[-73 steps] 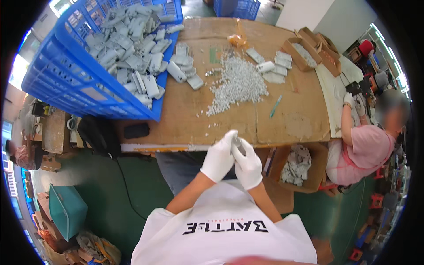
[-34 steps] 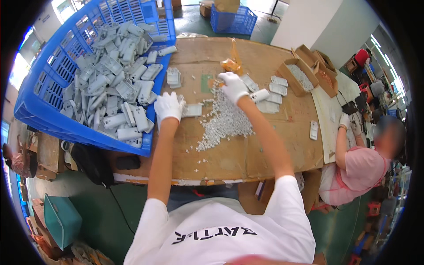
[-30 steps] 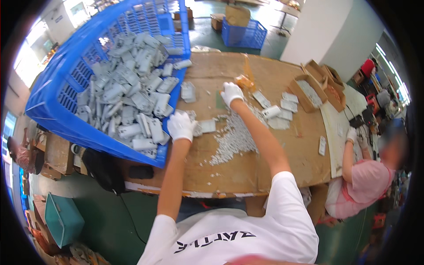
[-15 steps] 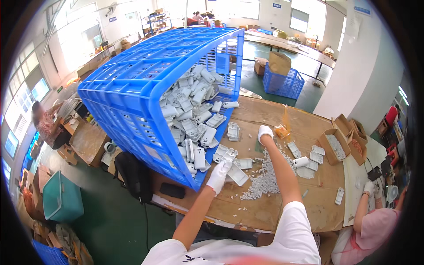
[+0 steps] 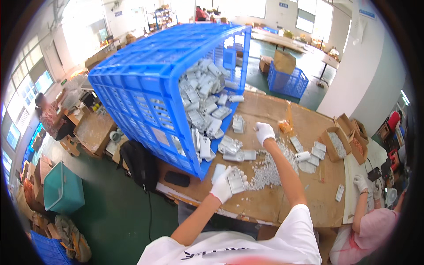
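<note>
While the white-gloved left hand (image 5: 222, 187) grips a pale grey, rectangular plastic casing (image 5: 236, 181) over the near part of the brown, cardboard-covered worktop (image 5: 318, 190), the white-gloved right hand (image 5: 265, 132) reaches beside the far end of a heap of small white pieces (image 5: 267, 171), fingers curled, though whether they pinch anything cannot be told. Similar pale casings (image 5: 202, 110) fill the sideways blue plastic crate (image 5: 170, 81) at left.

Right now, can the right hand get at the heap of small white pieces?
Likely yes: the right hand is by the far edge of the heap, with nothing visible between them. The blue crate stands off to the left. Whether the fingers already pinch something, I can't tell.
</note>
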Tool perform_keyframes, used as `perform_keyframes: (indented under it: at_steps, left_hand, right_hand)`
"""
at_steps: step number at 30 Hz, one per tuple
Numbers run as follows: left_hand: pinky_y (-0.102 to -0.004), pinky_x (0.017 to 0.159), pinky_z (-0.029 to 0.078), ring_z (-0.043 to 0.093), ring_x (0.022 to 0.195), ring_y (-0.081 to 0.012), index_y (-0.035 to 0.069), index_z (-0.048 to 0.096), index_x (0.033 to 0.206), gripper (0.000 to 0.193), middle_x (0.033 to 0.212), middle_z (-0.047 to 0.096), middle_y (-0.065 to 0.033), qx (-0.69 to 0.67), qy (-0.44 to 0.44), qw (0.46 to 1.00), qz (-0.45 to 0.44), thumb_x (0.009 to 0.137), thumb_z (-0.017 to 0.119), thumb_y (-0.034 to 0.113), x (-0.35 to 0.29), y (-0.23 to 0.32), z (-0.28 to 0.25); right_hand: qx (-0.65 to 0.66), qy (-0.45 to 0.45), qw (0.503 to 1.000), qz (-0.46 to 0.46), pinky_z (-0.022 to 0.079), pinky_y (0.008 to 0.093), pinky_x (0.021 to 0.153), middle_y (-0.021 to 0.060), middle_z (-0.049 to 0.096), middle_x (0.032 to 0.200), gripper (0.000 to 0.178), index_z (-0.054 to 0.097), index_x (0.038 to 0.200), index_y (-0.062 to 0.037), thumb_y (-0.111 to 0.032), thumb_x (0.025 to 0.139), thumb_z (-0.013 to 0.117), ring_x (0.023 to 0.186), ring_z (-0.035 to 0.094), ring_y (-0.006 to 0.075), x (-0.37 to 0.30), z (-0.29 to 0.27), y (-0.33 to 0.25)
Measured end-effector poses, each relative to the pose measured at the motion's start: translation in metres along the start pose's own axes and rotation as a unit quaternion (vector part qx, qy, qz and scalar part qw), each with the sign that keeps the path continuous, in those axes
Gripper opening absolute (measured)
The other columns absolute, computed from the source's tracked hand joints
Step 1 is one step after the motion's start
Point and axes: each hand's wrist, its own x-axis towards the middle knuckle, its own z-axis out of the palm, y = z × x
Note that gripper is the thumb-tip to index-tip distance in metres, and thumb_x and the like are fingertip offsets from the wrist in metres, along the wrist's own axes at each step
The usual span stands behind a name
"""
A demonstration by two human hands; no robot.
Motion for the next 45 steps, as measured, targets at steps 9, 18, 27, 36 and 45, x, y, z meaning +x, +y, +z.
perform_keyframes:
  at_steps: [9,18,27,36,45]
  left_hand:
    - [-0.0354,0.092,0.051,0.066,0.105,-0.0232,0.002,0.055,0.125,0.042,0.112,0.066,-0.0159,0.676,0.104,0.652,0.328,0.084,0.051,-0.007,-0.014,-0.007,0.045]
    - [-0.0333,0.091,0.050,0.064,0.099,-0.0236,0.001,0.061,0.114,0.033,0.104,0.066,-0.0151,0.675,0.104,0.594,0.425,0.083,0.053,-0.009,-0.031,-0.046,0.041]
    - [-0.0331,0.072,0.053,0.066,0.075,-0.0229,0.003,0.064,0.108,0.028,0.085,0.066,-0.0129,0.729,0.064,0.541,0.414,0.081,0.070,0.002,-0.043,-0.065,0.026]
    - [-0.0423,0.076,0.055,0.069,0.089,-0.0371,0.005,0.066,0.108,0.023,0.095,0.069,-0.0187,0.781,0.068,0.505,0.362,0.086,0.064,0.009,-0.042,-0.075,0.049]
    - [-0.0453,0.070,0.054,0.068,0.080,-0.0381,0.005,0.064,0.096,0.011,0.085,0.067,-0.0190,0.778,0.072,0.518,0.348,0.084,0.063,0.006,-0.043,-0.086,0.021]
  right_hand:
    - [0.317,0.188,0.925,-0.092,0.052,0.0346,0.074,0.0099,0.062,0.091,0.021,0.066,0.092,-0.0055,0.006,0.075,0.068,0.084,0.064,0.0280,-0.176,-0.070,-0.098]
    - [0.314,0.145,0.938,-0.027,0.050,0.0446,0.081,0.0145,0.060,0.093,0.018,0.070,0.084,-0.0086,-0.002,0.067,0.070,0.091,0.060,0.0352,-0.231,-0.047,-0.097]
    - [0.453,-0.041,0.884,0.105,0.055,0.0339,0.081,0.0146,0.070,0.099,0.033,0.064,0.106,-0.0028,-0.001,0.074,0.075,0.093,0.070,0.0266,-0.250,-0.050,-0.064]
    - [0.367,0.164,0.914,0.050,0.053,0.0418,0.081,0.0180,0.065,0.098,0.038,0.067,0.115,-0.0055,0.006,0.080,0.058,0.091,0.066,0.0368,-0.282,-0.047,-0.072]
    - [0.360,0.137,0.918,0.097,0.053,0.0425,0.070,0.0156,0.064,0.086,0.016,0.064,0.091,-0.0038,0.003,0.077,0.068,0.078,0.065,0.0358,-0.309,-0.042,-0.082]
